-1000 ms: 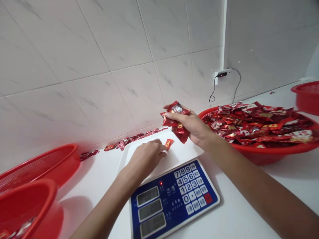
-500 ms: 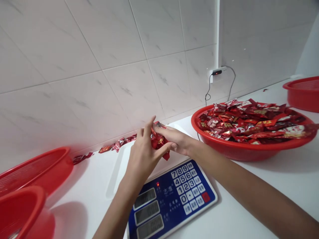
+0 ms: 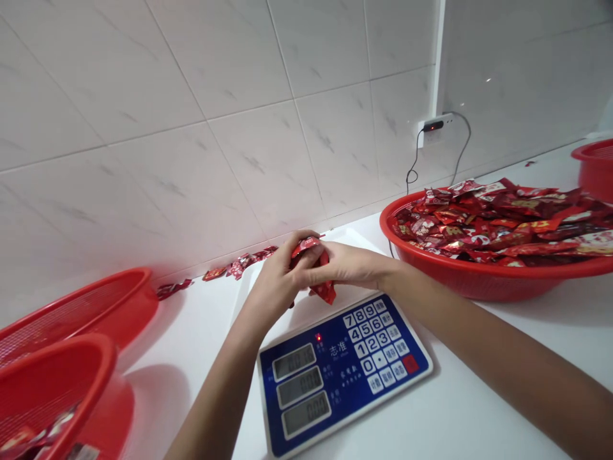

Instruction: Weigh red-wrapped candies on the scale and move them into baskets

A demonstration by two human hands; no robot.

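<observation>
Both my hands meet over the white pan (image 3: 352,239) of a digital scale (image 3: 345,358), gathered around several red wrapped candies (image 3: 325,291). My left hand (image 3: 285,268) curls its fingers and thumb about them from the left. From the right, my right hand (image 3: 352,265) presses against the same bunch, its fingers partly hidden behind the left hand and the wrappers. One red wrapper pokes out at the top and another hangs below. The scale's blue panel has number keys and three small displays.
At right a red basket (image 3: 479,284) is heaped with red-wrapped candies (image 3: 488,223). Two more red baskets stand at left, the nearer basket (image 3: 108,383) holding some wrappers. Loose candies (image 3: 242,263) lie along the tiled wall (image 3: 249,160). A socket (image 3: 433,131) has cables hanging from it.
My left hand's fingers have folded further over the candies, which now sit deeper between both hands. The view has shifted slightly, showing more of the near left basket.
</observation>
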